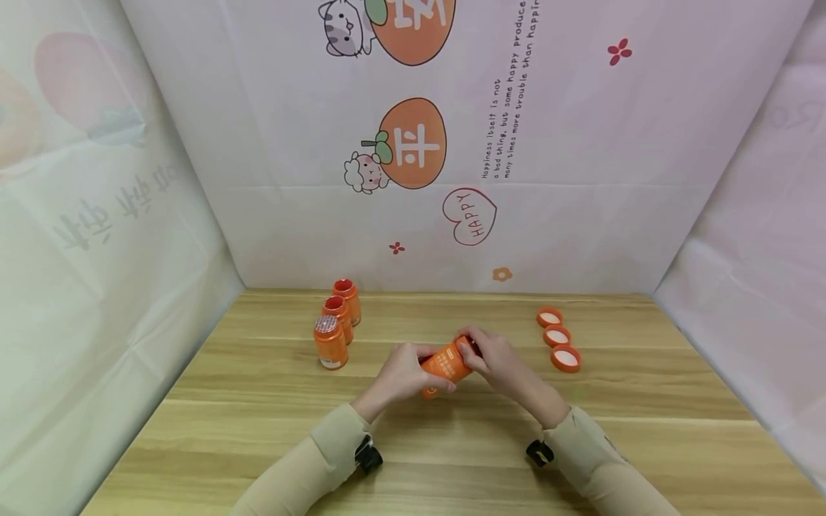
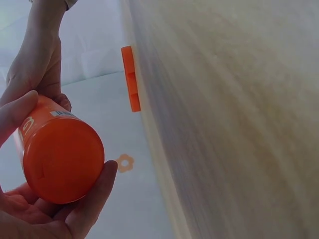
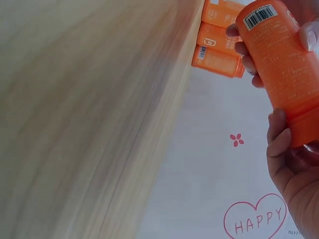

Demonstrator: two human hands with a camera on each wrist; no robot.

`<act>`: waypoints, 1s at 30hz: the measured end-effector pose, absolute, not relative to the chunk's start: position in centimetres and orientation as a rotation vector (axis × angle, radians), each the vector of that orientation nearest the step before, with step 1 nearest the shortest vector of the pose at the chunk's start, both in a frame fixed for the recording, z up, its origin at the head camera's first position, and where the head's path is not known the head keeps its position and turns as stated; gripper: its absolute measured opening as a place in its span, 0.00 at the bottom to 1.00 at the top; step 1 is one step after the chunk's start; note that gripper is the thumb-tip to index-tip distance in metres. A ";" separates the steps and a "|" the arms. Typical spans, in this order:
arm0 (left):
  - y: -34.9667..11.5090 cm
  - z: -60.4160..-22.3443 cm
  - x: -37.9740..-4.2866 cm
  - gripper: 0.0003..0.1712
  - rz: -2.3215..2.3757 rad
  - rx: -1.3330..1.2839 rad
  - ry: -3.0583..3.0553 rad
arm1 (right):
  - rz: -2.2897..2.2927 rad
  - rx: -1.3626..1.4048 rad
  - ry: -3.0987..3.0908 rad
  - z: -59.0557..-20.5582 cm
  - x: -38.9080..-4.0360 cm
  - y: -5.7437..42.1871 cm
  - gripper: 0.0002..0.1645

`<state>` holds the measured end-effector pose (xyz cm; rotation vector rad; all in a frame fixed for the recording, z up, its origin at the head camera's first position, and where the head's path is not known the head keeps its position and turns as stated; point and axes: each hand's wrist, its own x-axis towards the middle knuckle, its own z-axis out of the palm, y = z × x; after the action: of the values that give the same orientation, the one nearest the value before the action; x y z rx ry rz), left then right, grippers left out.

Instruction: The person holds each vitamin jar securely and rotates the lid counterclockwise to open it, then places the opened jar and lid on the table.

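Observation:
An orange bottle [image 1: 447, 364] is held tilted above the wooden table [image 1: 439, 444], its label facing up. My left hand [image 1: 405, 370] grips its lower body, with thumb and fingers on opposite sides. In the left wrist view the round base of the bottle [image 2: 64, 160] faces the camera. My right hand [image 1: 495, 360] curls its fingers round the orange cap [image 3: 305, 128] at the upper end. The cap appears to sit on the bottle; the fingers partly hide it. The label and barcode show in the right wrist view.
Three orange bottles without caps stand in a row at left; the nearest bottle [image 1: 331, 347] has a patterned seal over its mouth. At right lie three orange caps, white insides up, the nearest cap [image 1: 566, 358] lowest. A printed white sheet [image 1: 555, 236] hangs behind the table.

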<state>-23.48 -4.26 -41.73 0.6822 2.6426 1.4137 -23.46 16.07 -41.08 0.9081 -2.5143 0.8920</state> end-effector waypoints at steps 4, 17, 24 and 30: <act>-4.3 -41.6 -23.3 0.29 1.418 0.673 2.627 | 0.901 0.948 -2.504 -41.2 -23.5 16.3 0.07; -4.3 -41.6 -23.2 0.29 1.375 0.665 2.664 | 1.131 0.810 -2.602 -40.5 -23.0 16.3 0.17; -4.0 -41.8 -23.2 0.30 1.353 0.677 2.712 | 1.225 0.700 -2.631 -40.3 -23.0 16.1 0.19; -3.7 -41.9 -23.2 0.31 1.352 0.627 2.743 | 1.316 0.499 -2.746 -40.0 -23.0 16.1 0.25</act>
<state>-23.21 -3.72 -41.95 0.6270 2.7427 1.3516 -22.95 16.06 -40.00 0.4994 -2.7465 1.3161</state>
